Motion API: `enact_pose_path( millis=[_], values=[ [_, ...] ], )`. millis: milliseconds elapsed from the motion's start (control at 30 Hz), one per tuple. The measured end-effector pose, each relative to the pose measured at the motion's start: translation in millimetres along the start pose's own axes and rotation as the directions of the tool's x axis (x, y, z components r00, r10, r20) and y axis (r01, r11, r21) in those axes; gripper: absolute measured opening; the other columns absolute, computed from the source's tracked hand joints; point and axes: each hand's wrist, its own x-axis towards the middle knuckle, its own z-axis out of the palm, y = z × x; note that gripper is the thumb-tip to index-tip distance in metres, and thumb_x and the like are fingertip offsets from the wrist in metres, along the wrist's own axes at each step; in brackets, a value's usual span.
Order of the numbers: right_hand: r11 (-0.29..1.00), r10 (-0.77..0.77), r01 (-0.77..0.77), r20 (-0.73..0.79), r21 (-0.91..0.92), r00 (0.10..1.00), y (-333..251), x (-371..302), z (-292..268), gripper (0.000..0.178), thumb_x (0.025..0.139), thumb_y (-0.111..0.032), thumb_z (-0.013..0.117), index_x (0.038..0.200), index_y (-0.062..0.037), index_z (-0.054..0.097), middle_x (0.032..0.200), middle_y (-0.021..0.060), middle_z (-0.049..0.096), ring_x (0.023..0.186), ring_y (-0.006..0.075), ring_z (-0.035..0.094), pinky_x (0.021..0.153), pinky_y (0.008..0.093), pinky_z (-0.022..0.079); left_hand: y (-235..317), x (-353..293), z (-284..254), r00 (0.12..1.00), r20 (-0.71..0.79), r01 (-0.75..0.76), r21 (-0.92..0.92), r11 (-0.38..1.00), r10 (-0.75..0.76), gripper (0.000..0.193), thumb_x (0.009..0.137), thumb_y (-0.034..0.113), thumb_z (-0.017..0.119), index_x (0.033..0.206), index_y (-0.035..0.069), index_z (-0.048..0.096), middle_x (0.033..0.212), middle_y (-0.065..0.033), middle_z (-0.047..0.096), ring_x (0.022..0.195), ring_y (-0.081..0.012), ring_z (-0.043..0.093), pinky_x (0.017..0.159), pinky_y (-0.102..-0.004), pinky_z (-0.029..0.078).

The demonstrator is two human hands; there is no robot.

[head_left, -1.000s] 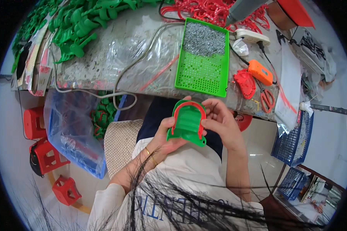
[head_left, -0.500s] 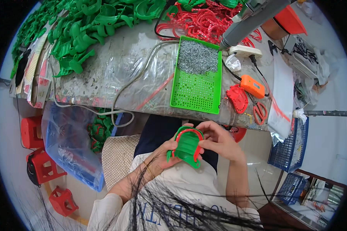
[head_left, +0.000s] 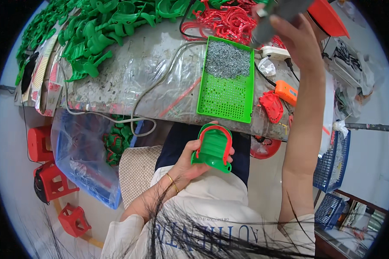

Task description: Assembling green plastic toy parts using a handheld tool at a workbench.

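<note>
Above my lap, my left hand (head_left: 189, 159) is closed round a green plastic piece (head_left: 215, 144) with a ribbed hollow and a small ring at its near edge. A red arch-shaped strip (head_left: 229, 140) runs along the inside of its rim. My right arm stretches far up over the table's right side. There my right hand (head_left: 300, 41) is wrapped round a thick grey cylindrical tool (head_left: 269, 33), which looks like an electric screwdriver; motion blurs it and its tip is unclear. Below it lies a green perforated tray (head_left: 226, 97) with a heap of small metal screws (head_left: 227, 59).
Green plastic parts (head_left: 90, 34) pile up at the far left, red strips (head_left: 222, 21) at the back. A red toothed piece (head_left: 271, 106), an orange box (head_left: 286, 92) and a power strip (head_left: 274, 52) lie right of the tray. A grey cable (head_left: 136, 103) loops over the front edge.
My right hand has let go of the green piece and risen to the grey tool, which has tilted. My left hand keeps the piece, now turned slightly and held alone.
</note>
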Motion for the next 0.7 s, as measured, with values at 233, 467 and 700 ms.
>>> enact_pose_path(
  millis=[233,467,700],
  values=[
    [0.815,-0.278,-0.107,0.546,0.57,0.79,-5,-46,20,0.041,0.077,-0.035,0.075,0.099,-0.0096,0.052,0.066,-0.0001,0.053,0.051,0.0104,0.048,0.048,0.0232,0.035,2,8,-21,0.998,-0.003,0.062,-0.024,0.998,-0.062,0.068,0.075,0.043,0.063,0.133,0.014,0.041,0.118,-0.0205,0.054,0.101,-0.0355,0.057,0.088,-0.0476,0.047],
    [0.988,-0.015,0.075,-0.4,0.134,0.917,10,-88,90,0.025,0.082,-0.013,0.063,0.1,-0.0018,0.051,0.063,0.0034,0.049,0.052,0.0122,0.047,0.05,0.0239,0.035,1,12,-33,0.999,0.016,0.04,-0.068,0.997,-0.039,0.07,0.078,0.048,0.058,0.128,0.002,0.044,0.115,-0.0241,0.056,0.1,-0.0333,0.059,0.089,-0.044,0.047],
    [0.991,0.051,0.029,-0.561,0.133,0.826,68,-89,118,0.015,0.082,0.002,0.057,0.096,0.0015,0.053,0.067,0.0033,0.049,0.055,0.0114,0.048,0.053,0.0262,0.041,2,10,-31,0.999,0.038,0.037,-0.064,0.997,-0.035,0.07,0.078,0.049,0.056,0.128,0.001,0.044,0.114,-0.0238,0.056,0.099,-0.0329,0.059,0.088,-0.0435,0.047]
  ],
)
